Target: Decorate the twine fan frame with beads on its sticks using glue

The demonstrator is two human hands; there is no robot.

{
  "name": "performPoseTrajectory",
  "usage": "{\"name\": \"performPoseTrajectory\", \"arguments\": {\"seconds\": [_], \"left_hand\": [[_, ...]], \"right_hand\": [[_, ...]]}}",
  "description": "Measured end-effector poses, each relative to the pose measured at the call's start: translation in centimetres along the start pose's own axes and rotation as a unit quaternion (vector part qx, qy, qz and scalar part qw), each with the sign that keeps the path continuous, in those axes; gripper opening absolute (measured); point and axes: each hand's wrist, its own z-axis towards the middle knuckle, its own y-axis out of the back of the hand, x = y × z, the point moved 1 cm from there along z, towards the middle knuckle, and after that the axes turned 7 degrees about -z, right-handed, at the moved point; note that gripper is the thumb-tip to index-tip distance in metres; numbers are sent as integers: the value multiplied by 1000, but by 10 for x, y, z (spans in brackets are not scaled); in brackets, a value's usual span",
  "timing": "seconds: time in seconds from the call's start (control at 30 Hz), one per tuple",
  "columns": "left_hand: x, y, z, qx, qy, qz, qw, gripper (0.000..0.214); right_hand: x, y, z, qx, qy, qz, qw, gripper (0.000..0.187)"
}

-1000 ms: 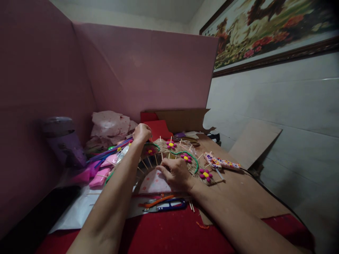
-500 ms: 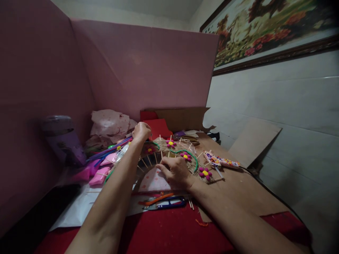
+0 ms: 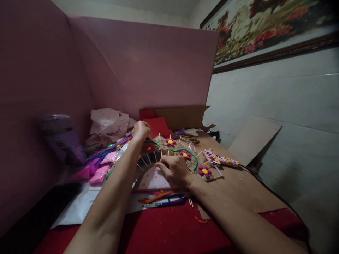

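Observation:
A rounded piece of woven twine (image 3: 161,143) with thin wooden sticks (image 3: 144,161) through it lies between my hands. It carries magenta flowers with yellow centres, such as one flower (image 3: 204,171), and a wavy green pipe cleaner (image 3: 196,160). At its far left edge my left hand (image 3: 141,130) is closed, its fingertips hidden behind the hand. My right hand (image 3: 176,170) is closed over the inner side, thumb and forefinger pinched by the stick ends; what they hold is hidden. Below it shows a white and pink dotted piece (image 3: 153,179).
Blue-handled snips (image 3: 169,201) and an orange pipe cleaner (image 3: 156,197) lie on the red cloth in front. To the right is a flower-patterned glue gun (image 3: 221,161) with a cord, on cardboard (image 3: 238,190). Pink packets (image 3: 97,175) and a purple container (image 3: 62,141) stand left.
Both hands keep almost the same place and grip. The whole view has shifted very slightly; nothing has visibly been picked up or let go.

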Motion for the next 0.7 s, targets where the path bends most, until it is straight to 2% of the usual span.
{"name": "performPoseTrajectory", "arguments": {"seconds": [0.7], "left_hand": [[1,-1,1,-3,-5,-3,1000,18]], "right_hand": [[2,1,0,-1,-5,-4,1000,26]]}}
